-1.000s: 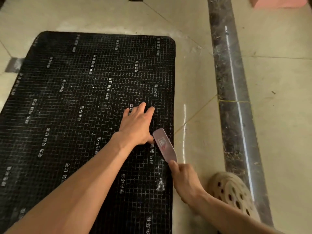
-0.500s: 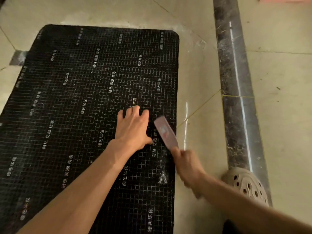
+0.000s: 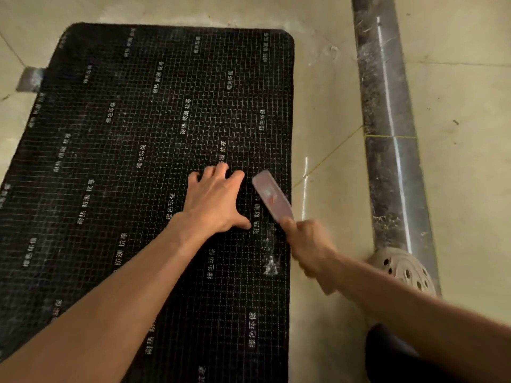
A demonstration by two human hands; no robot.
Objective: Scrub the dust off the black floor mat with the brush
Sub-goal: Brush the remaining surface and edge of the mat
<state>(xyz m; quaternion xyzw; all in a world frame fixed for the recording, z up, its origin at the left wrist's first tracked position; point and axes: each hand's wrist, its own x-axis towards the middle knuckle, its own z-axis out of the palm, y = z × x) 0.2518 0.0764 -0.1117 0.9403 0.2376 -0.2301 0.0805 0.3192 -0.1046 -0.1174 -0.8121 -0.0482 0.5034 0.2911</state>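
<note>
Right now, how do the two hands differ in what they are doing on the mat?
The left hand lies with fingers spread, pressing on the black mat; the right hand is curled round the brush handle. The left hand looks sharp, the right hand blurred. The left hand holds nothing; the right holds the tool. Both sit near the mat's right edge.

I see a pale tiled floor (image 3: 470, 189) with a dark shiny stone strip (image 3: 387, 134) running down it, a tan shoe with round holes (image 3: 403, 269) at the strip's near end, and a small grey patch (image 3: 30, 78) far off to the left.
</note>
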